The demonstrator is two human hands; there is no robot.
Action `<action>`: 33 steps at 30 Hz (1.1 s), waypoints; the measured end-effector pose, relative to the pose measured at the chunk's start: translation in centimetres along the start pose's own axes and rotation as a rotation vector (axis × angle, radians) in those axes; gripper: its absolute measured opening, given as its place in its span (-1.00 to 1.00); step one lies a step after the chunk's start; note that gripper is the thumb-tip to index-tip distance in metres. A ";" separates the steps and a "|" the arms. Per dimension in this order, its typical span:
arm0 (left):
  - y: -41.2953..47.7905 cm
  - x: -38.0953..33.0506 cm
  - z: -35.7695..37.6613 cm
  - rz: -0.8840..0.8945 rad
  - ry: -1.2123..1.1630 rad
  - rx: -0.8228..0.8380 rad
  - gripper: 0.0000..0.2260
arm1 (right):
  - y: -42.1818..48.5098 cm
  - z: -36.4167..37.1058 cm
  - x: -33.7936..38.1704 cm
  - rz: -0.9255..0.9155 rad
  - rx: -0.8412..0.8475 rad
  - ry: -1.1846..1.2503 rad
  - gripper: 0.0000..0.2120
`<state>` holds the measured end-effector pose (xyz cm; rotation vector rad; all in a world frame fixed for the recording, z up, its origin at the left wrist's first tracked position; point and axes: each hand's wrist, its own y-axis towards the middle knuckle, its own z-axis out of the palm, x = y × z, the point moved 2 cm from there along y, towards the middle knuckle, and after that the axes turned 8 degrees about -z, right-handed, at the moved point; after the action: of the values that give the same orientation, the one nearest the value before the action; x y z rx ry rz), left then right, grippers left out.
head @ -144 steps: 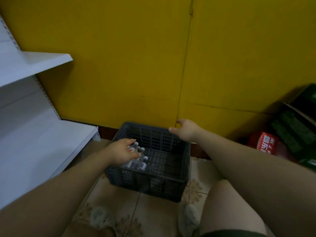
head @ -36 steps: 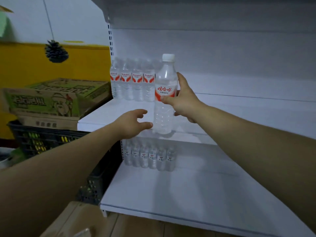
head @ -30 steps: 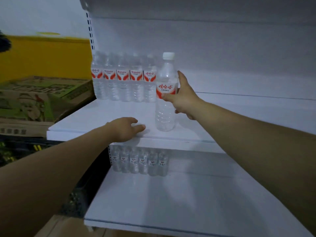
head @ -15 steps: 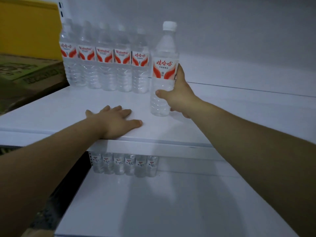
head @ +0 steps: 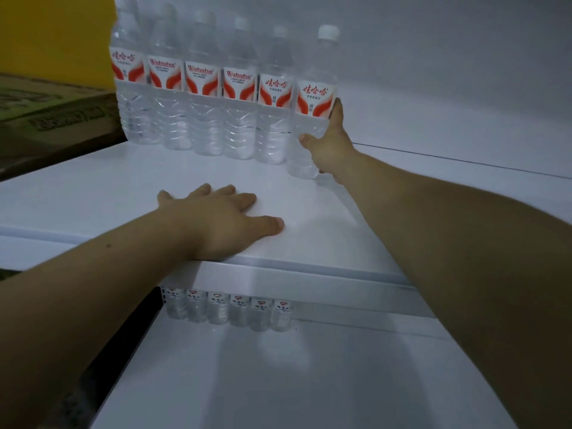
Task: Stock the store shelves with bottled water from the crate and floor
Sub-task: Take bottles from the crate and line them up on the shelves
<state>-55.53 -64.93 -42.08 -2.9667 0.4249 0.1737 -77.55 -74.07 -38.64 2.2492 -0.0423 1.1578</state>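
Note:
A clear water bottle (head: 312, 97) with a red and white label and white cap stands upright on the white middle shelf (head: 93, 193), at the right end of a row of several like bottles (head: 201, 88) along the back. My right hand (head: 329, 144) is wrapped around its lower half. My left hand (head: 223, 221) lies flat, fingers spread, on the shelf near its front edge. It holds nothing.
Under this shelf a lower white shelf (head: 278, 382) carries a row of several smaller bottles (head: 229, 308) at its back. A cardboard box (head: 46, 119) sits left of the shelving, against a yellow wall (head: 55, 35). The shelf to the right of the row is bare.
My right hand has pushed the bottle back along the shelf until it stands in line at the right end of the row. My left hand has stayed flat on the shelf.

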 end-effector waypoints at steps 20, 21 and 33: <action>-0.1 0.1 0.2 0.031 0.012 -0.013 -0.27 | 1.5 1.4 -2.8 0.028 0.059 -0.335 -0.26; -0.1 0.0 0.2 0.032 0.016 -0.018 -0.27 | 1.5 1.3 -2.8 0.043 0.060 -0.365 -0.29; -0.8 0.1 -0.6 0.020 -0.091 -0.040 -0.30 | -7.3 -6.0 2.0 0.143 0.279 -0.572 -0.32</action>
<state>-55.15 -64.28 -41.44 -2.9795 0.4443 0.3213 -78.60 -64.49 -38.12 2.7996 -0.2880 0.5761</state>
